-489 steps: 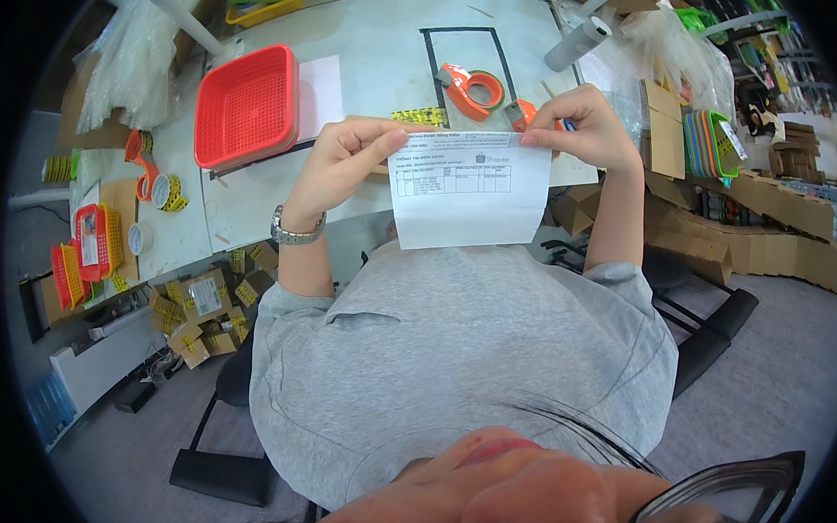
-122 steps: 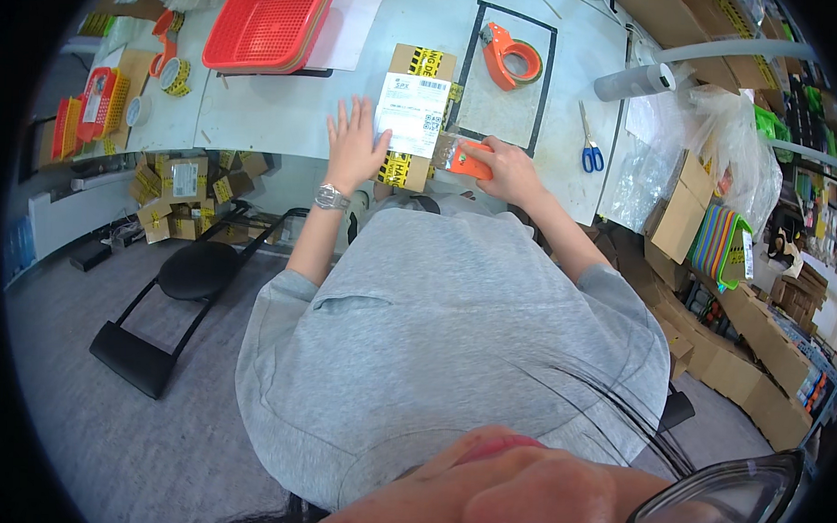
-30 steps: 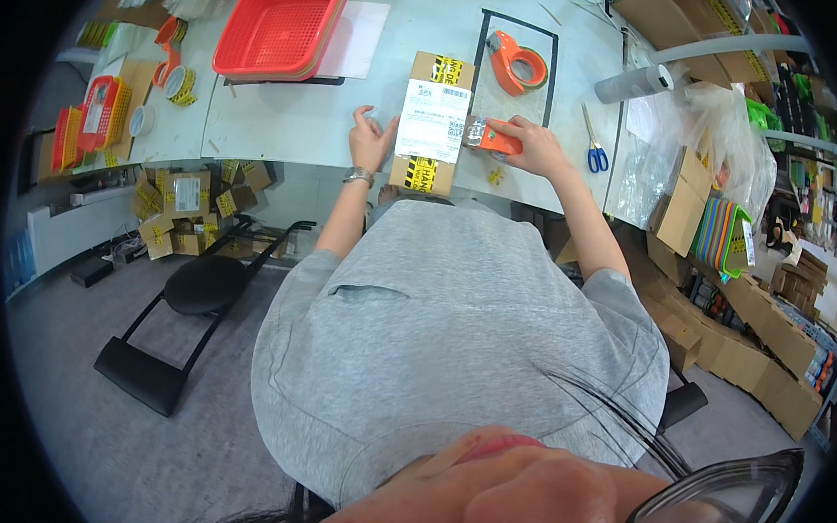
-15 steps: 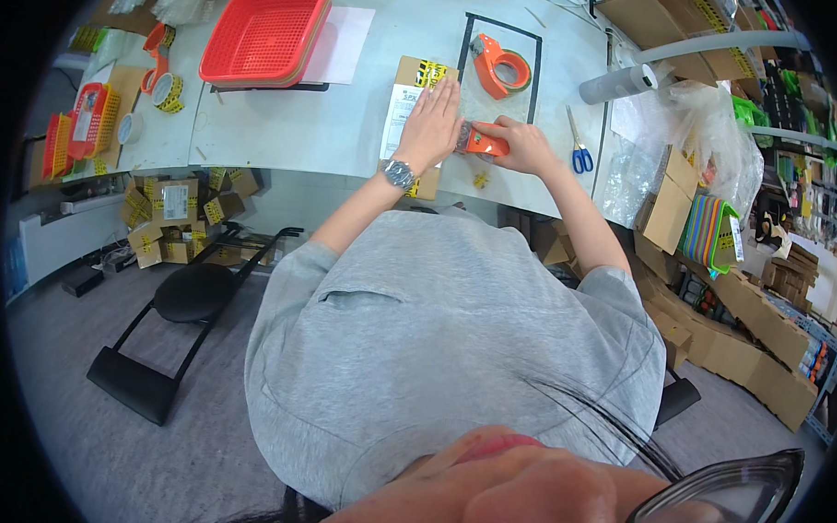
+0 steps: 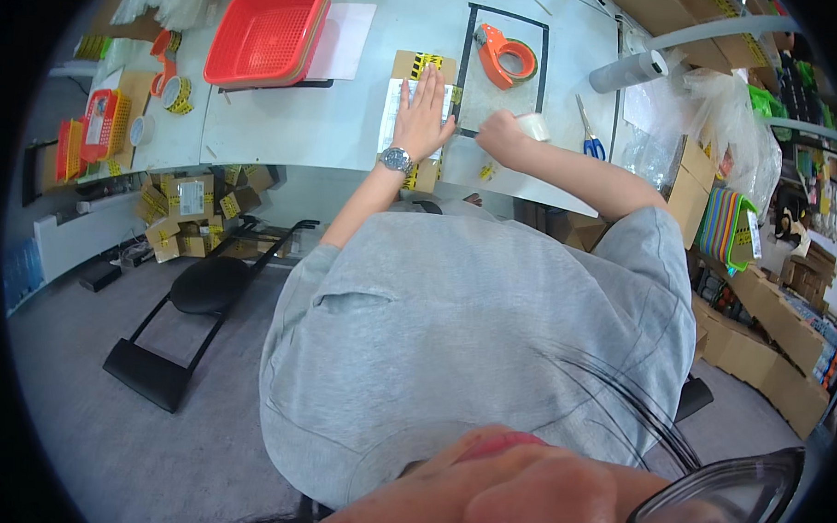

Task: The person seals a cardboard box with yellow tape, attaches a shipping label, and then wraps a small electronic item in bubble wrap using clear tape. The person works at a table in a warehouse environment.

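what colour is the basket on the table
Red: the mesh basket at the table's far left, in the head view.

Cardboard box (image 5: 421,123) is being pressed flat on table (image 5: 349,130) under left hand (image 5: 422,114); right hand (image 5: 501,135) is being kept just right of it. Tape dispenser (image 5: 501,54) is lying behind; scissors (image 5: 589,134) right; basket (image 5: 265,33) left.

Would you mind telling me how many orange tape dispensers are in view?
2: one dispenser lies inside the black-taped rectangle at the table's far side, beyond the right hand; another lies left of the red basket. Clutter at the left edge may hide more.
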Demonstrator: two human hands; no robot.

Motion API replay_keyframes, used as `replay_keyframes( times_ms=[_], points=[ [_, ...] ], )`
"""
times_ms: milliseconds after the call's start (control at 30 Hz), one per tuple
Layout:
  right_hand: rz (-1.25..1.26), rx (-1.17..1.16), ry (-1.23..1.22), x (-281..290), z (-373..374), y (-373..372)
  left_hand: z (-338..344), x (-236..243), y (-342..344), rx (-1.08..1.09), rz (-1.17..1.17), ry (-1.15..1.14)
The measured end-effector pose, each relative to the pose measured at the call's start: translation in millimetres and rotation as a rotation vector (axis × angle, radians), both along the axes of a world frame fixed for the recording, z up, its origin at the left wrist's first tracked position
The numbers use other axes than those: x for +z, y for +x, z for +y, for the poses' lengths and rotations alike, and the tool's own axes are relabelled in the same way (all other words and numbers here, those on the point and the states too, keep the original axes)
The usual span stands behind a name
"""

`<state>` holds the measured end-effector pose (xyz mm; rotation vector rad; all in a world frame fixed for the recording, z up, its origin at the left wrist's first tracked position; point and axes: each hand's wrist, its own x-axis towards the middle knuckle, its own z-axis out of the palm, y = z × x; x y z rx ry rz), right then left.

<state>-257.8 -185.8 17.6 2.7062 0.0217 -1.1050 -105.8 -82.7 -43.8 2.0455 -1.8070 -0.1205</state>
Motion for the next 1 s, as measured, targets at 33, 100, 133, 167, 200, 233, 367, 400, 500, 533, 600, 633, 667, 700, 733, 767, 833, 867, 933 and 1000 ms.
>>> replay_keyframes(
  times_ms=[33, 100, 133, 167, 200, 233, 367, 400, 500, 533, 600, 633, 667, 700, 733, 767, 833, 867, 933, 1000],
  points=[
    [-0.012, -0.087, -0.012, 0.7, -1.7, -4.8, -1.6, 3.8, -0.3, 0.014, 0.009, -0.043],
    [0.030, -0.229, 0.026, 8.4, -9.6, -24.0, -5.2, 8.4, -6.1, 0.104, -0.021, 0.121],
    [-0.082, -0.311, 0.038, 13.1, -13.1, -34.3, -10.6, 9.2, -12.2, 0.125, -0.113, 0.114],
    [-0.198, -0.396, 0.041, 18.7, -18.0, -43.7, -19.3, 9.6, -20.0, 0.155, -0.238, 0.156],
    [-0.311, -0.485, 0.029, 23.1, -21.1, -49.8, -27.1, 9.0, -25.9, 0.193, -0.369, 0.144],
    [-0.351, -0.532, 0.032, 26.8, -21.7, -55.6, -35.2, 7.3, -30.3, 0.199, -0.341, 0.038],
    [-0.467, -0.707, 0.032, 42.1, -14.9, -80.1, -48.0, -3.9, -43.7, 0.213, -0.371, 0.112],
    [-0.486, -0.747, 0.047, 45.5, -9.4, -86.6, -47.5, -5.7, -42.8, 0.190, -0.404, 0.128],
    [-0.672, -0.902, 0.121, 56.6, 4.9, -105.7, -38.0, -5.4, -27.9, 0.060, 0.172, -0.162],
    [-0.774, -0.891, 0.162, 60.0, 7.9, -110.1, -34.4, -2.7, -18.4, 0.001, 0.458, -0.335],
    [-0.956, -0.888, 0.238, 66.7, 13.4, -116.9, -25.8, 5.6, -2.6, 0.180, 0.826, -0.358],
    [-1.030, -0.833, 0.277, 69.3, 14.5, -117.4, -22.2, 11.5, 7.3, 0.206, 1.101, -0.242],
    [-1.083, -0.791, 0.314, 71.4, 14.8, -116.4, -19.3, 17.9, 12.4, 0.303, 1.383, -0.072],
    [-1.131, -0.750, 0.343, 73.3, 14.8, -114.0, -16.3, 24.6, 12.9, 0.202, 1.474, 0.026],
    [-1.160, -0.723, 0.390, 74.8, 15.0, -110.4, -11.4, 31.9, 13.7, 0.156, 1.568, 0.147],
    [-1.186, -0.699, 0.430, 76.0, 14.7, -105.5, -7.3, 39.5, 13.9, 0.078, 1.676, 0.253],
    [-1.214, -0.647, 0.471, 78.5, 14.0, -95.4, -1.3, 53.9, 11.7, 0.048, 1.675, 0.295],
    [-1.213, -0.624, 0.472, 79.8, 13.8, -91.0, 1.1, 59.8, 10.0, -0.020, 1.700, 0.283],
    [-1.200, -0.589, 0.467, 81.8, 13.3, -82.8, 4.0, 67.4, 7.1, 0.062, 1.595, 0.281],
    [-1.185, -0.565, 0.450, 82.8, 12.9, -76.7, 5.6, 68.6, 5.4, 0.057, 1.513, 0.199]
  ],
)
